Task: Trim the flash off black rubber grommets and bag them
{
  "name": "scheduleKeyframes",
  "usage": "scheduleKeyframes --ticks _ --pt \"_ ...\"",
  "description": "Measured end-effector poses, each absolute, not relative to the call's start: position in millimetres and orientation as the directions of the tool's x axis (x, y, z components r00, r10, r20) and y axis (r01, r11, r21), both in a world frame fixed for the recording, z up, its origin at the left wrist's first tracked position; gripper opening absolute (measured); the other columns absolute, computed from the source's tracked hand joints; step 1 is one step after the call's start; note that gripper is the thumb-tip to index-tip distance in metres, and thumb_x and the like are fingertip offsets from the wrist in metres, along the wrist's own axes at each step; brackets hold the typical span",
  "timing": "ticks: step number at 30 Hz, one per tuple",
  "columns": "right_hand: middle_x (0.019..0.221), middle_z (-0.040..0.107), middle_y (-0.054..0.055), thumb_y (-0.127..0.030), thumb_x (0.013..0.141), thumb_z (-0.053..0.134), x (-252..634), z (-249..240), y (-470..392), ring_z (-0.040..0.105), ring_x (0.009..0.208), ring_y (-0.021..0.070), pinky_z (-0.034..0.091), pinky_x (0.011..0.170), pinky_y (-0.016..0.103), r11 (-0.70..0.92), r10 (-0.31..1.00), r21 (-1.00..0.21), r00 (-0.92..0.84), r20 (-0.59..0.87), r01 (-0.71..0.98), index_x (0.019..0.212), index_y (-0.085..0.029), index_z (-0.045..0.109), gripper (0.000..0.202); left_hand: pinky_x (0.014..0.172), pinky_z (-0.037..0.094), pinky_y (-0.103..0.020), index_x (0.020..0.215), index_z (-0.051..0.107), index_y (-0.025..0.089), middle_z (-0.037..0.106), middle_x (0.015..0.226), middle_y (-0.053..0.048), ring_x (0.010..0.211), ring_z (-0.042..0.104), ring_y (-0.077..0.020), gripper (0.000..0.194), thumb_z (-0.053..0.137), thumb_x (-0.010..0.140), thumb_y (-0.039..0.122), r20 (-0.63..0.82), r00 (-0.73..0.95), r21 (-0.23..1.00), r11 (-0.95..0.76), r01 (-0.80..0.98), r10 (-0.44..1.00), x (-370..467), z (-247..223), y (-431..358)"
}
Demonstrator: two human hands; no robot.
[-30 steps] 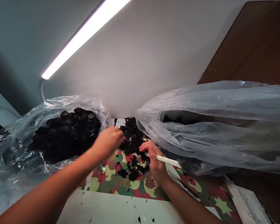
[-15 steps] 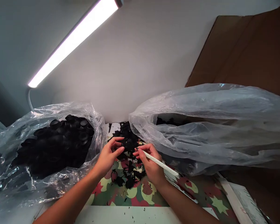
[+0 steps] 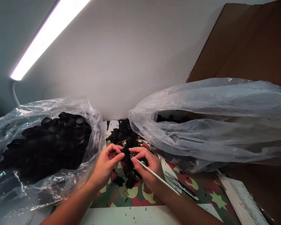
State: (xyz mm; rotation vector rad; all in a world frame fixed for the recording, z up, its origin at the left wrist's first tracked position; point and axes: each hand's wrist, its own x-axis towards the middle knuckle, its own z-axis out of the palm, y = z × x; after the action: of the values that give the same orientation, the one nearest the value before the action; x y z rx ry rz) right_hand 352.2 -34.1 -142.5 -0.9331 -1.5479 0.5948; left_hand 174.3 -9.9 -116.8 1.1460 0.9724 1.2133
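Note:
Between my hands is a small black part (image 3: 126, 153), dark against the black scraps behind it, so its exact shape is hard to make out. The thumb and fingers of my left hand (image 3: 105, 164) close on its left side. My right hand (image 3: 148, 168) grips a slim white stick-like tool (image 3: 158, 177) like a pen. The tool's narrow tip meets the right side of the black part, and its back end points toward my right forearm. Beneath and behind my hands, black scraps (image 3: 123, 132) lie heaped on a patterned cloth (image 3: 132, 192).
On the left, a clear plastic bag (image 3: 96, 125) holds many ribbed black round caps (image 3: 67, 125). Another clear bag (image 3: 213, 134) lies open at right, before a cardboard flap (image 3: 245, 47). A metal tool (image 3: 186, 189) rests beside my right wrist. A bright lamp (image 3: 49, 37) hangs upper left.
My hands have come together, closing the gap between them. The white tool's tip now reaches the black part at my left fingers. The whole view has shifted slightly.

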Motion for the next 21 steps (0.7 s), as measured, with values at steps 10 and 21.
scheduleKeyframes --ticks 10,21 --pt "0.113 0.076 0.006 -0.025 0.100 0.057 356 -141 -30 0.067 0.106 0.0228 0.050 0.090 0.038 0.714 0.677 -0.581 -0.174 0.715 0.390 0.090 -0.024 0.059 0.011 0.069 0.053 -0.026 0.070 0.056 0.018 0.062 0.085 -0.001 0.080 0.060 -0.0165 0.031 0.083 0.071 0.032 0.117 0.222 0.993 -0.109 -0.050 0.968 179 -112 -15" --pt "0.091 0.071 0.005 -0.019 0.099 0.046 355 -153 -17 0.065 0.086 0.0211 0.046 0.079 0.034 0.579 0.750 -0.592 -0.080 0.657 0.561 0.089 -0.023 0.058 0.016 0.070 0.057 -0.028 0.065 0.056 0.019 0.062 0.086 -0.003 0.088 0.065 -0.0205 0.025 0.080 0.073 0.020 0.301 0.165 0.950 -0.311 0.035 0.939 181 -108 -25"
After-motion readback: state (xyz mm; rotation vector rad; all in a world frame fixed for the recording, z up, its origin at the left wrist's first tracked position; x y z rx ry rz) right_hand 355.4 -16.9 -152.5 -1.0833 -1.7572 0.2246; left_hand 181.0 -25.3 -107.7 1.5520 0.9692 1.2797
